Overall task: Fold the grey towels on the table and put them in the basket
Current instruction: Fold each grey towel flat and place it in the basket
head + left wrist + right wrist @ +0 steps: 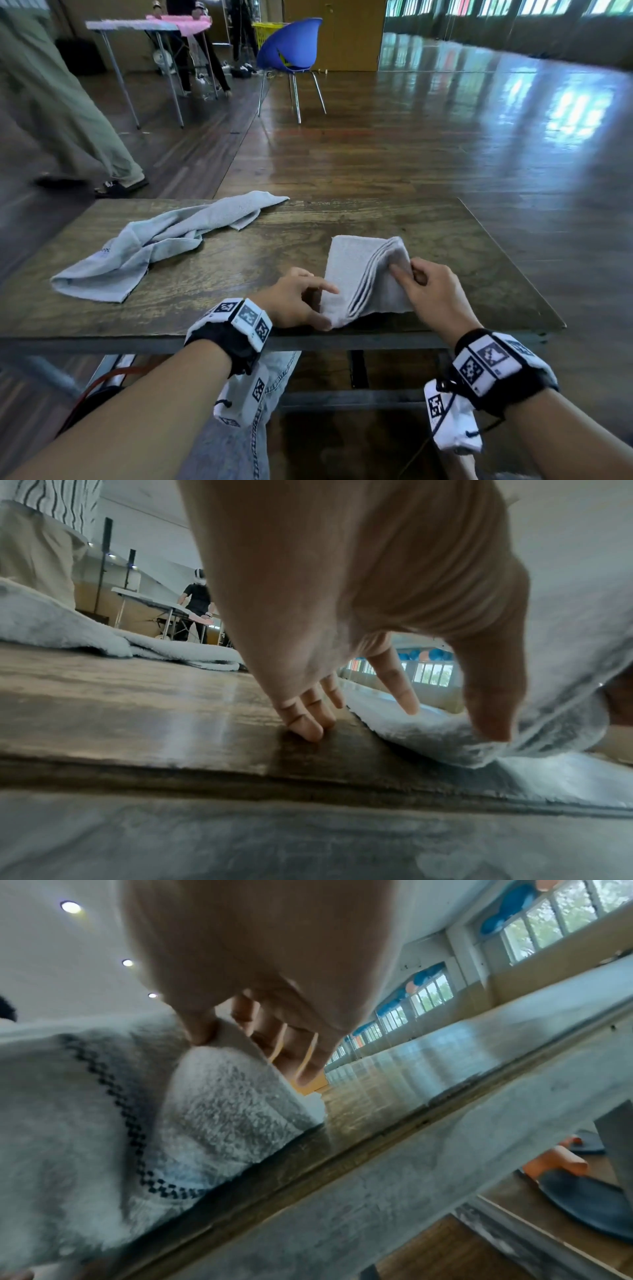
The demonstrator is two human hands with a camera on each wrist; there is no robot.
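Note:
A folded grey towel (356, 270) with dark stripes lies near the front edge of the wooden table (239, 270). My left hand (327, 306) presses its near left corner with the thumb, index finger straight on top. In the left wrist view my left hand (448, 721) has its other fingertips (308, 729) on the table beside the folded towel (428, 729). My right hand (406, 270) pinches the stacked layers at the towel's right edge and lifts them. The right wrist view shows my right hand (246, 1053) with its thumb on the folded towel (222, 1096). A second, crumpled grey towel (154, 246) lies at the left.
A yellow basket (270, 34) stands far back behind a blue chair (291, 51). A person in khaki trousers (68, 113) walks past the table's far left corner. Another table (137, 25) with pink cloth stands at the back, with people at it.

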